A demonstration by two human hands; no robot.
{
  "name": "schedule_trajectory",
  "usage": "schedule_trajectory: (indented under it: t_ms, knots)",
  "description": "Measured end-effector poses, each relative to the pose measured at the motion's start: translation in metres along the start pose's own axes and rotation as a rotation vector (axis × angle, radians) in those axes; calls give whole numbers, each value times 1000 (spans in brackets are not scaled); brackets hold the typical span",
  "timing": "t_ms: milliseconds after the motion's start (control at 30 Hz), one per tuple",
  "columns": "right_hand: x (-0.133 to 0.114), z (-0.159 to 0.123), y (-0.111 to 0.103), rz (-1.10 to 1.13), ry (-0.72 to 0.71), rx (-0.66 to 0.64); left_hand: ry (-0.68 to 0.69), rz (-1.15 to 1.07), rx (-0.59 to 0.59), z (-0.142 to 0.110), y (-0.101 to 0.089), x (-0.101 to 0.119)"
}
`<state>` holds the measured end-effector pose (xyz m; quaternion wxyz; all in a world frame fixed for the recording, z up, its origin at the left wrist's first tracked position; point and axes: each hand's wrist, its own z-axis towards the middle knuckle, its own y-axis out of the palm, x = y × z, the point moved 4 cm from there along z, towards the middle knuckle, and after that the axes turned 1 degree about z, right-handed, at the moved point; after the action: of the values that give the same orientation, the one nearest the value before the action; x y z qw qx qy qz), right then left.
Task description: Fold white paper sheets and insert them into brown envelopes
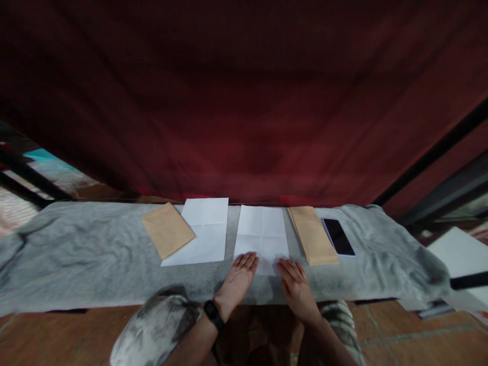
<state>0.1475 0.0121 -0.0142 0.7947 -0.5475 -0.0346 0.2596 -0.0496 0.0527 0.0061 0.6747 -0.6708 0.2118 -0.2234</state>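
A white sheet of paper (261, 229) with crossing fold creases lies flat in front of me on a grey cloth. On its lower left part rests my left hand (241, 274), fingers stretched out and palm down, a dark band around the wrist. My right hand (295, 284) lies flat at the sheet's lower right edge, its fingers extended too. Neither hand grips anything. To the left is a second creased white sheet (208, 234), partly covered by a brown envelope (168, 231). Right of the middle sheet sits a stack of brown envelopes (313, 236).
A smartphone (338, 237) with a dark screen lies right of the envelope stack. The grey cloth (95, 249) covers a long narrow bench and is wrinkled at both ends. Behind it hangs a dark red curtain (244, 112). White papers (461, 259) stand at the far right.
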Motion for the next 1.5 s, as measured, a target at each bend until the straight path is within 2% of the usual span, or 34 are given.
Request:
schedule_trajectory:
  t_ms: [133, 267, 400, 533, 667, 933, 1100, 1300, 1500]
  knots:
    - [-23, 8, 10, -22, -17, -34, -2, 7, -36, -2, 10, 4]
    - [-17, 6, 13, -80, 67, -22, -1, -11, -45, -3, 12, 9]
    - [-9, 3, 17, -89, 92, -18, -21, -93, 11, -3, 5, 11]
    - [-19, 6, 22, -80, 103, 17, -13, -80, 1, 0, 7, 22]
    - [-32, 7, 26, -23, 65, -10, -1, -89, 12, 3, 10, 31]
    - [-27, -1, 22, -68, 84, -15, 8, -210, 87, -7, 1, 20]
    - [-29, -1, 21, -80, 71, -14, -13, -192, 127, -8, 5, 21]
    - [-30, -1, 23, -92, 69, 0, -46, -144, 127, 3, 13, 23]
    - [-30, -1, 24, -135, 69, 22, -20, -114, 156, 23, 15, 6]
